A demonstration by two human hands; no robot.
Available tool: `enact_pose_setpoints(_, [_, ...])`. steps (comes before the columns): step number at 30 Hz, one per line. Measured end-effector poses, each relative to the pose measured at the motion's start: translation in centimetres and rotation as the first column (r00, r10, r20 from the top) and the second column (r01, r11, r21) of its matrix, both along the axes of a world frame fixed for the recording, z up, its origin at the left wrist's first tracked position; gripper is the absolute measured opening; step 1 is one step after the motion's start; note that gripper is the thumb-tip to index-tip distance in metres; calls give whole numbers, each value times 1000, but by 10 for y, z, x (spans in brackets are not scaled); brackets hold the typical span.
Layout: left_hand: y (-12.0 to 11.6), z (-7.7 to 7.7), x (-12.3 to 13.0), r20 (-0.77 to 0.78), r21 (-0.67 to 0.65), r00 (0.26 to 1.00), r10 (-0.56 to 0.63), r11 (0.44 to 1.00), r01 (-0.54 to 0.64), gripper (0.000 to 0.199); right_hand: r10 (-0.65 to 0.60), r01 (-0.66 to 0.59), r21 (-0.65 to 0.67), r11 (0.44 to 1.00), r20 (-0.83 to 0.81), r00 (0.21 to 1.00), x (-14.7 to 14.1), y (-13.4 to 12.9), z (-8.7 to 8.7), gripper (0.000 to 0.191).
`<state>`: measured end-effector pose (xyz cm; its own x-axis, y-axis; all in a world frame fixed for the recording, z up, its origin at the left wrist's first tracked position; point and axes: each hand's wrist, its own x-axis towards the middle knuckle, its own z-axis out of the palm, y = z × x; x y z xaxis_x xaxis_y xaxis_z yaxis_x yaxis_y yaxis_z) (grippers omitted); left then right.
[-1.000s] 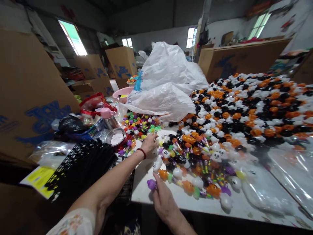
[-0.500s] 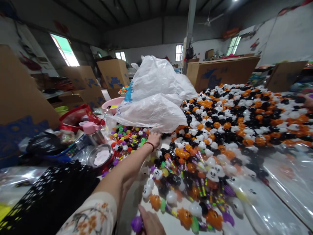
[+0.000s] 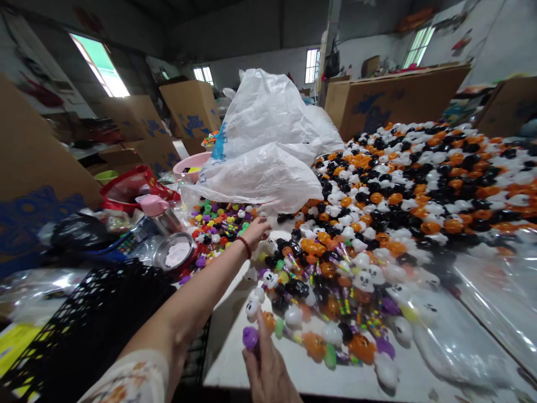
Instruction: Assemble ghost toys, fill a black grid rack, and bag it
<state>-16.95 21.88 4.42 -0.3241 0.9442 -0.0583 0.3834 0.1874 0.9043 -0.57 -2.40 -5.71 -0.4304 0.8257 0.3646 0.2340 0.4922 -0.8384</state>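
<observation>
I have the right hand [image 3: 271, 366] at the near edge of the table [image 3: 224, 358], thumb and forefinger pinched on a purple cap [image 3: 250, 338], left of the toys [image 3: 314, 346]. The left hand [image 3: 255, 232] is stretched farther out, fingers loosely curled beside the small tops [image 3: 215, 223]; I can't tell whether it grips anything.

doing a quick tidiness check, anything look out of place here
The pink-topped flask stands near the loose coloured pieces, perhaps a personal item among work stock. I see no clear damage.
</observation>
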Motion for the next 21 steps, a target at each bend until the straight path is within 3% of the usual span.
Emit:
enact_pose_setpoints(2, [-42,10,-1,173,-5,985,10,1000,-9,12,59,-59,5,998,-18,998,4,4,6,66])
enact_pose_setpoints(5, [-114,18,-2,381,-8,923,55,998,-56,20,105,-108,-43,993,-71,992,8,11,12,52])
enact_pose_setpoints(9, [-200,15,7,709,-52,688,155,984,-168,31,90,-105,-109,988,-128,988,14,13,30,40])
enact_pose_setpoints(11, [-229,11,15,751,-77,631,196,975,-210,35,58,-73,-107,992,-135,989,18,12,45,34])
enact_pose_setpoints(15, [-258,8,28,729,-36,662,176,975,-220,39,54,-62,-59,996,-119,991,24,10,71,25])
enact_pose_setpoints(21, [-269,2,38,535,18,840,92,993,-120,32,14,-13,29,1000,-40,999,33,8,82,24])
